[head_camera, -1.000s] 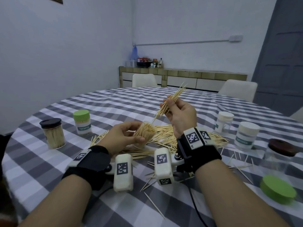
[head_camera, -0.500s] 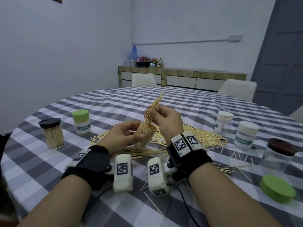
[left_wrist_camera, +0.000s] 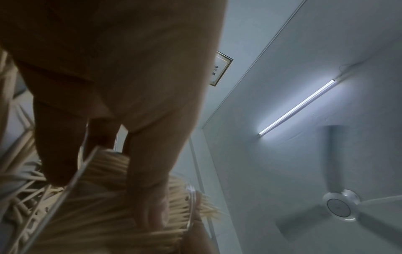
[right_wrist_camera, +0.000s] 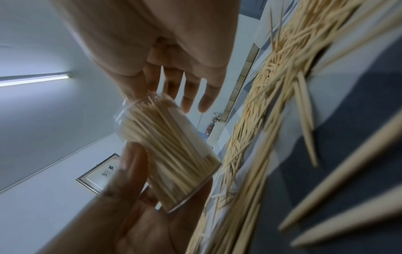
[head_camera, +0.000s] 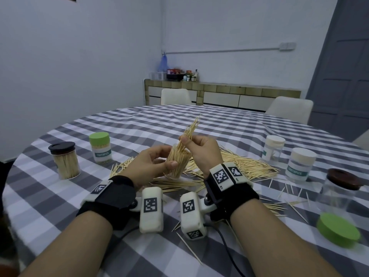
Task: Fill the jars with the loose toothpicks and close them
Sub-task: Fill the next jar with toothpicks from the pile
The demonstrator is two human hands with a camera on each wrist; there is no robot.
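Wooden toothpicks (head_camera: 190,130) pinched in your right hand (head_camera: 201,150) enter the clear jar (head_camera: 176,163) your left hand (head_camera: 148,166) grips, frame centre.

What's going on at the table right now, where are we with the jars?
A person is loading toothpicks into a clear jar. The left hand holds the jar, nearly full and tilted, while the right hand pinches a bundle of toothpicks and feeds its lower end into the mouth. A big loose pile remains on the checked tablecloth. Two filled, capped jars stand at left, black-lidded and green-lidded. A loose green lid lies at right.
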